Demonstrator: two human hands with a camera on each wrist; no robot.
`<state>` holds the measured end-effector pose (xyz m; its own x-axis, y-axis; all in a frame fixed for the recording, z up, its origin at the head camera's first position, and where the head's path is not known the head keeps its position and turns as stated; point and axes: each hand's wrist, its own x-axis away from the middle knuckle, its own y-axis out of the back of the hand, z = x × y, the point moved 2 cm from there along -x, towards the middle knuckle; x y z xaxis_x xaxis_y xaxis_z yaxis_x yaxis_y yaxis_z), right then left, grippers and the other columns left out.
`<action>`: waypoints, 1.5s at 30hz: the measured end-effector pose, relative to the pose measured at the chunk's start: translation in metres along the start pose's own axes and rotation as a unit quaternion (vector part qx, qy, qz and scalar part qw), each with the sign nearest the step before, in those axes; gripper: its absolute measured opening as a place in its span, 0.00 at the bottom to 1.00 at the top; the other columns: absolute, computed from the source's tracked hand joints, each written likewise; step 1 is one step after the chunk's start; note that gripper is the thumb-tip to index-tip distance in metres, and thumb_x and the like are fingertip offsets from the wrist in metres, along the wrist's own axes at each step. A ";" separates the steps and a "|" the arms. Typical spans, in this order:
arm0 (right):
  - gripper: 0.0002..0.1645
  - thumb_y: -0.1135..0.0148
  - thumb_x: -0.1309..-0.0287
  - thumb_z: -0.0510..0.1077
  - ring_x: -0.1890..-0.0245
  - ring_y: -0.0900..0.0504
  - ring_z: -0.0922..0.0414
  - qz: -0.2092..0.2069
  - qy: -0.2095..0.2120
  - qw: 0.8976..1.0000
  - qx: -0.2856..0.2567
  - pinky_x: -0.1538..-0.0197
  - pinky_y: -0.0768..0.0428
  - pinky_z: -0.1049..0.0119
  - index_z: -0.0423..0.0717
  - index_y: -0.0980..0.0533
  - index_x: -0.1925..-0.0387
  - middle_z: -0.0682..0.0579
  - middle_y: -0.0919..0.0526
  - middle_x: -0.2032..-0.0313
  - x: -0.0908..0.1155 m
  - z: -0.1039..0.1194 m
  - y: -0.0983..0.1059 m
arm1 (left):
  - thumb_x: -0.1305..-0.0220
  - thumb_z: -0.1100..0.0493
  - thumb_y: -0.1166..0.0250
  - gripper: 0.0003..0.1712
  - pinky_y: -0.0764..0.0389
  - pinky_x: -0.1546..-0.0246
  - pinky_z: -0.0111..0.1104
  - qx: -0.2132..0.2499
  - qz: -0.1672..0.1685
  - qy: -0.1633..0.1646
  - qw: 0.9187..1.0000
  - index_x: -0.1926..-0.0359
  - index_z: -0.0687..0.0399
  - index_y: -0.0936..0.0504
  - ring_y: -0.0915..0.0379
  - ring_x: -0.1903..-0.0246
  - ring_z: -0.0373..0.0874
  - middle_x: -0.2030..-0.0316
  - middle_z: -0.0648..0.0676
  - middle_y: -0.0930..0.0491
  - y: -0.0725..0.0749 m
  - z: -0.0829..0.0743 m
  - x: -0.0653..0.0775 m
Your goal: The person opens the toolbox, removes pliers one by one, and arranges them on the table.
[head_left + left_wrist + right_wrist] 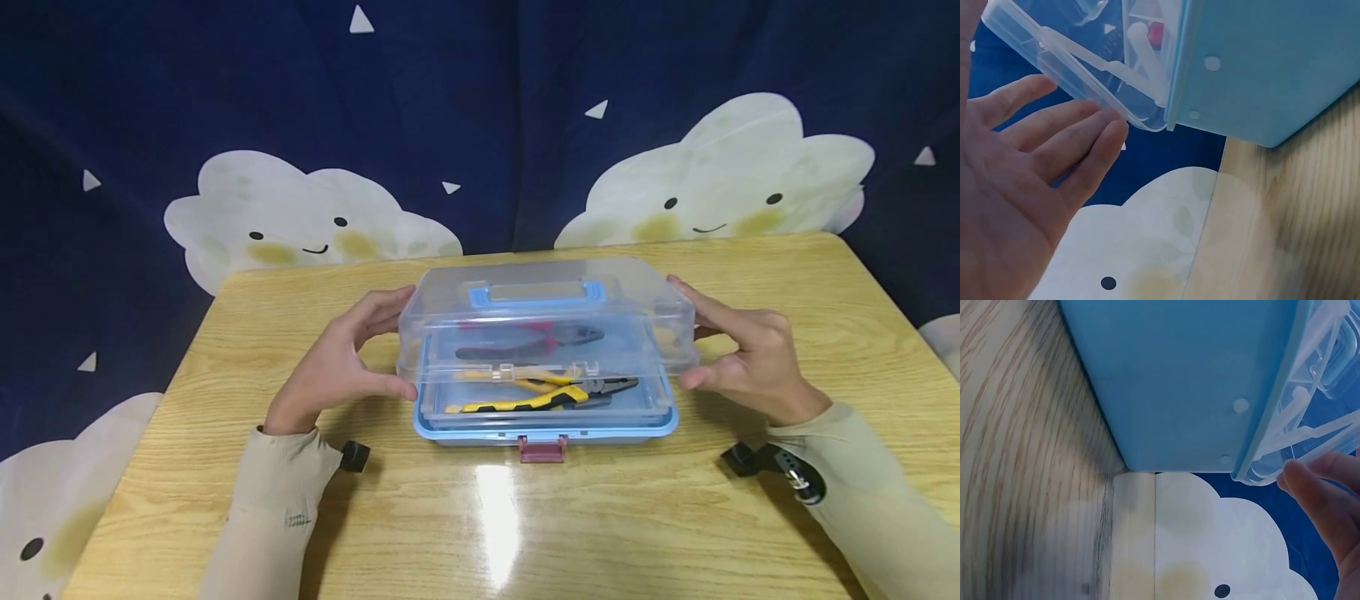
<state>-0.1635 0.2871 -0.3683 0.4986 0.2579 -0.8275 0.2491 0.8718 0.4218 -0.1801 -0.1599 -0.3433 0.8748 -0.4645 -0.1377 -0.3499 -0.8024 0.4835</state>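
Observation:
A light blue toolbox (465,433) stands on the table with its clear lid (645,287) tilted partly up. My left hand (341,360) holds the lid's left end, thumb at the front corner and fingers farther back. At the lid's right end my right hand (753,358) grips in the same way. Through the clear plastic I see pliers with yellow-and-black handles (517,404) and, behind them, pliers with red handles (517,348). White hinged arms (1144,53) join lid and box in the left wrist view.
The lid carries a blue handle (536,293); a dark pink latch (542,450) hangs at the box's front. Under everything lies a wood-grain table (420,533). A dark blue cloth (480,125) with white clouds hangs behind the table's far edge.

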 end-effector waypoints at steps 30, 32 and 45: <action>0.58 0.32 0.60 0.81 0.57 0.15 0.81 -0.033 -0.052 0.998 -0.016 0.58 0.21 0.88 0.34 0.16 0.47 0.65 0.15 0.51 -0.011 -0.004 -0.003 | 0.68 0.22 0.23 0.62 0.20 0.43 0.32 0.050 -0.099 -0.077 0.991 0.30 0.44 0.24 0.15 0.52 0.39 0.44 0.60 0.13 -0.003 0.013 -0.011; 0.57 0.31 0.59 0.80 0.57 0.15 0.81 -0.034 -0.055 0.998 -0.021 0.59 0.20 0.88 0.32 0.16 0.49 0.67 0.15 0.52 -0.012 -0.004 -0.002 | 0.68 0.20 0.24 0.62 0.20 0.44 0.31 0.042 -0.100 -0.072 0.991 0.30 0.42 0.24 0.15 0.52 0.38 0.44 0.62 0.13 -0.003 0.012 -0.012; 0.58 0.38 0.56 0.84 0.67 0.23 0.89 -0.058 -0.089 0.994 0.039 0.61 0.27 0.92 0.27 0.13 0.71 0.26 0.17 0.79 -0.020 -0.004 -0.002 | 0.64 0.15 0.34 0.61 0.24 0.41 0.28 0.013 -0.098 -0.050 0.994 0.33 0.45 0.23 0.15 0.52 0.35 0.45 0.62 0.13 -0.003 0.004 -0.020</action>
<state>-0.1768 0.2819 -0.3542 0.6002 0.0739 -0.7964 0.3738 0.8544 0.3610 -0.1980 -0.1500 -0.3456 0.8898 -0.3319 -0.3132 -0.1859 -0.8903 0.4156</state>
